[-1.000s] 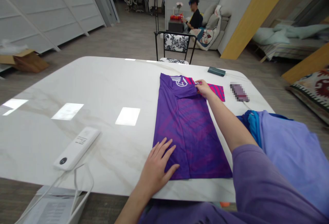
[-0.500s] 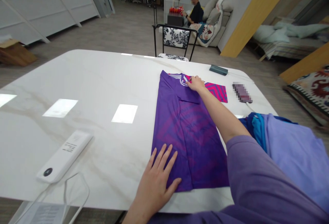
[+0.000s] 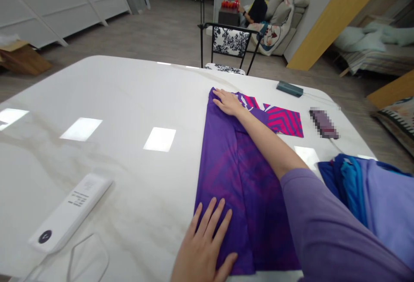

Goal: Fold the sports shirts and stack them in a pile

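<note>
A purple shirt (image 3: pixel 239 174) with pink stripes lies folded lengthwise on the white table (image 3: pixel 129 114). One pink-striped sleeve (image 3: pixel 284 121) sticks out to the right near the collar. My left hand (image 3: pixel 207 245) lies flat with fingers spread on the shirt's near left corner. My right hand (image 3: pixel 228 101) is stretched out flat on the far left part of the shirt, by the collar, and holds nothing.
A pile of blue and lilac clothes (image 3: pixel 371 195) sits at the right. A white device (image 3: pixel 69 213) with a cable lies near left. A dark phone (image 3: pixel 323 122) and a teal box (image 3: pixel 289 88) lie far right. A patterned chair (image 3: pixel 229 45) stands behind the table; a person (image 3: pixel 257 4) sits beyond.
My right hand let go of the sleeve fold and slid left across the collar, flattening out on the shirt. My left hand stayed pressed on the near corner.
</note>
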The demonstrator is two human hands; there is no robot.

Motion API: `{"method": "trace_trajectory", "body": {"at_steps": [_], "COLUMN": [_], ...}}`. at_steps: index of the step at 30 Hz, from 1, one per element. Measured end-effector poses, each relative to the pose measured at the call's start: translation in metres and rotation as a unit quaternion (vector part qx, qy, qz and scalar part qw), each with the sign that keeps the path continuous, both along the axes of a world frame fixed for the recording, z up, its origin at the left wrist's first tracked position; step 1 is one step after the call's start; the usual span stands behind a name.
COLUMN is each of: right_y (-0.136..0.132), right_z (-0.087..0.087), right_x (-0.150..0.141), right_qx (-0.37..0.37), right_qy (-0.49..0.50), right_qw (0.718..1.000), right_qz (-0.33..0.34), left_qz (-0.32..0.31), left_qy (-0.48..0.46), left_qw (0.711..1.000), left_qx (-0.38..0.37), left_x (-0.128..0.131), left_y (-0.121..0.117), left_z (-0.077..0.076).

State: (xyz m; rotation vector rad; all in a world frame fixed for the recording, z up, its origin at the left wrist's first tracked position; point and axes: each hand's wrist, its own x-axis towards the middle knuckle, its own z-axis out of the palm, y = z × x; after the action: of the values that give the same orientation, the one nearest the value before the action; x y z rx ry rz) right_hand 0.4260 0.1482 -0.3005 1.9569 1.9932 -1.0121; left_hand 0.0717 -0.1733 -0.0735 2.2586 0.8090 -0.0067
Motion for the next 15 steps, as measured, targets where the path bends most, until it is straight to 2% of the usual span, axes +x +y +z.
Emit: {"method": "trace_trajectory", "body": {"at_steps": [5,8,10,12,15], "right_y": [0.033,0.038,0.036,0.028,0.002], "right_z": [-0.047,-0.056,-0.05,-0.033,0.008], "right_x": [-0.024,-0.026,-0.02,0.001,0.066], "right_qx": [-0.061,-0.048,-0.023,0.012,0.036], "right_qy": [0.008,-0.003,-0.011,-0.03,-0.097], "right_qw": [0.998,0.998,0.998,0.996,0.987], "right_qz": [-0.028,-0.034,-0.053,-0.083,-0.12], "left_qz": [0.008,0.001,-0.001,-0.006,-0.028], "left_qy": [0.001,0.004,0.005,0.005,0.0], "left_qw": [0.999,1.0,1.0,1.0,0.999], "left_qx": [0.036,0.027,0.01,-0.008,-0.034], "left_x": [0.0,0.002,0.001,-0.005,-0.025], "left_y": [-0.006,-0.003,0.002,0.008,0.018], "left_z": [-0.009,-0.007,-0.002,0.004,0.012]}}
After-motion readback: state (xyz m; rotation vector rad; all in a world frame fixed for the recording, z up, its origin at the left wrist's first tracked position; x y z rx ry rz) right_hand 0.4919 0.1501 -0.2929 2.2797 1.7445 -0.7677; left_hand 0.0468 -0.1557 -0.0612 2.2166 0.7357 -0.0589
